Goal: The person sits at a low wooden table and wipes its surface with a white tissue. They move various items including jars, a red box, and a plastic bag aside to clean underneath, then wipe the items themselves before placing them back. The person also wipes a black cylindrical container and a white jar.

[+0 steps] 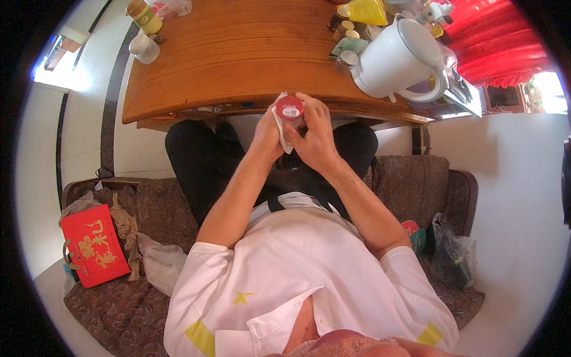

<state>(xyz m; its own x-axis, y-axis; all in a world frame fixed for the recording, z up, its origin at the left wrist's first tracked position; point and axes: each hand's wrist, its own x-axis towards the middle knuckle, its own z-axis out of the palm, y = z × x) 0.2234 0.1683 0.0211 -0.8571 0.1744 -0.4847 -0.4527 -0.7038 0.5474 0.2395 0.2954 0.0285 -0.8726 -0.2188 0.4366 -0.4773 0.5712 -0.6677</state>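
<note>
A small clear jar with a red lid (289, 107) is held between my two hands, just off the table's front edge and above my lap. The lid bears writing and a printed code. My left hand (267, 134) grips the jar from the left, with a folded white tissue or cloth (286, 143) between palm and jar. My right hand (316, 136) wraps the other side, its thumb low and its fingers near the lid. Most of the jar's body is hidden by the hands.
A white electric kettle (397, 58) stands on the wooden table (241, 58), beside a small glass jar (346, 61) and several packets. At the table's left are a white-capped jar (144, 48) and a yellow canister (143, 17). A red gift bag (95, 246) rests on the sofa (156, 209).
</note>
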